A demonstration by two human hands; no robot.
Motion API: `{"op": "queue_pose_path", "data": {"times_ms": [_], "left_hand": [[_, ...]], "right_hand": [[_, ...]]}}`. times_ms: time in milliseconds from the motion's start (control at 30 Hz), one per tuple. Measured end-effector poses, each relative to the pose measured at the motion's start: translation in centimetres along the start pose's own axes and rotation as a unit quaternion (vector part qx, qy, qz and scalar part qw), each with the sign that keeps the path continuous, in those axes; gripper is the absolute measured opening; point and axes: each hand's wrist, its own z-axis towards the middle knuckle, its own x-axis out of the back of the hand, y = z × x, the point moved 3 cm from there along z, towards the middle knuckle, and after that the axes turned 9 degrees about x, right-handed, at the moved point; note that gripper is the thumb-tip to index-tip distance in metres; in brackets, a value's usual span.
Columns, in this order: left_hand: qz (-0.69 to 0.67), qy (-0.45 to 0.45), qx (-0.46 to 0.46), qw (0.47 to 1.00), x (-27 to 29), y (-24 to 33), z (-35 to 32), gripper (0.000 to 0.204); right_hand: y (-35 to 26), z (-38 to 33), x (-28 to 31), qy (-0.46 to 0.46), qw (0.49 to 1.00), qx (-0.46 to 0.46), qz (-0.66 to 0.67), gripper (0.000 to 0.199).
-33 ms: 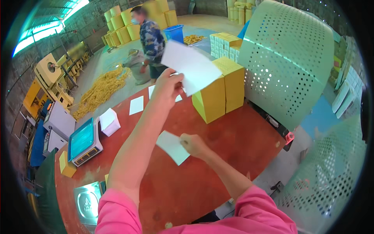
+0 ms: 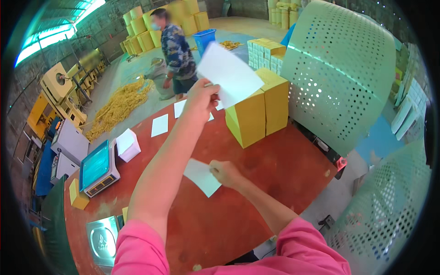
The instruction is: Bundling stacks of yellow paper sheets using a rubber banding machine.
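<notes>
My left hand (image 2: 203, 98) is raised over the far part of the red table, its fingers closed on the near left edge of a white paper sheet (image 2: 231, 75). Lower down, my right hand (image 2: 225, 173) pinches the right edge of a second white sheet (image 2: 200, 178) above the tabletop. Whether that sheet touches the table I cannot tell. Beyond my left forearm, more white sheets (image 2: 160, 125) lie near the table's far edge, some partly covered by the arm. Two large yellow blocks (image 2: 259, 112) stand side by side, right of the raised sheet.
On the left of the red table (image 2: 229, 229) are a white paper stack (image 2: 128, 144), a scale (image 2: 97, 167), a small yellow block (image 2: 78, 195) and a shiny square tin (image 2: 103, 240). Perforated metal panels (image 2: 339, 73) rise at right. A person (image 2: 178, 52) stands beyond the table.
My left hand has shifted slightly right and up with its sheet. The right hand and its sheet have dropped slightly. The person beyond the table has moved a little to the right.
</notes>
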Motion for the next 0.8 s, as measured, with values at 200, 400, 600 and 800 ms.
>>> {"op": "queue_pose_path", "data": {"times_ms": [200, 400, 600, 800], "left_hand": [[0.107, 0.093, 0.087, 0.986, -1.6, -4.2, 10.5, 0.03], [0.171, 0.103, 0.116, 0.973, -1.4, -5.8, 12.4, 0.024], [0.201, 0.11, 0.087, 0.969, -1.2, -5.7, 12.7, 0.017], [0.27, 0.098, 0.091, 0.954, -1.7, -5.0, 12.4, 0.021]], "right_hand": [[4.2, -2.2, -0.1, 0.012, 0.998, 0.013, 0.061, 0.012], [5.6, -1.6, 0.4, 0.02, 0.998, 0.002, 0.065, 0.012], [5.2, -1.5, 0.4, 0.019, 0.996, -0.001, 0.086, 0.012], [5.3, -1.8, 0.1, 0.03, 0.997, 0.01, 0.073, 0.012]]}}
